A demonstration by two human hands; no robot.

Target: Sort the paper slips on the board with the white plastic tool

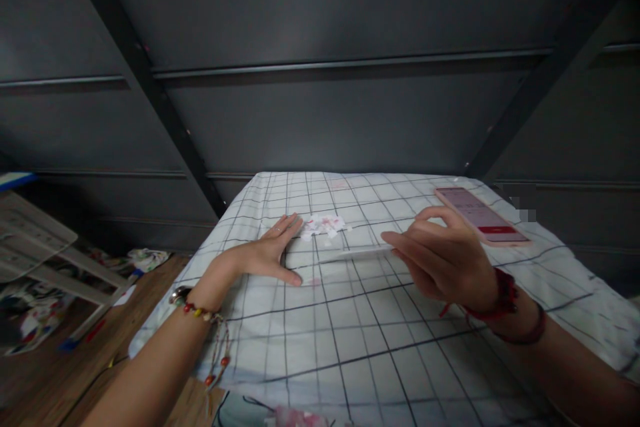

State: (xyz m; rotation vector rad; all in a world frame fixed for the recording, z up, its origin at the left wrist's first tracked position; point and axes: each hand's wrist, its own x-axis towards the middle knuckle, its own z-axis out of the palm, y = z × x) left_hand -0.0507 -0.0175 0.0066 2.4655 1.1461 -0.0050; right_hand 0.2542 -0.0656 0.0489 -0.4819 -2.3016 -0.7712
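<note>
My left hand (273, 250) lies with its fingers apart on the checked white cloth (280, 353), holding nothing. Just beyond its fingertips is a small heap of white scraps with reddish marks (324, 225). My right hand (440, 253) is pinched on one end of a thin, flat white strip (357, 253), seen nearly edge-on. The strip points left, toward my left hand, a little above the cloth. What it is made of I cannot tell. A faint pink mark (314, 281) shows on the cloth by my left thumb.
A phone with a lit screen (480, 215) lies beyond my right hand. Dark panels (320, 120) stand behind the table. To the left are a pale wooden piece of furniture (45, 233) and a wooden floor (145, 287). Something pink (300, 417) is at the bottom edge.
</note>
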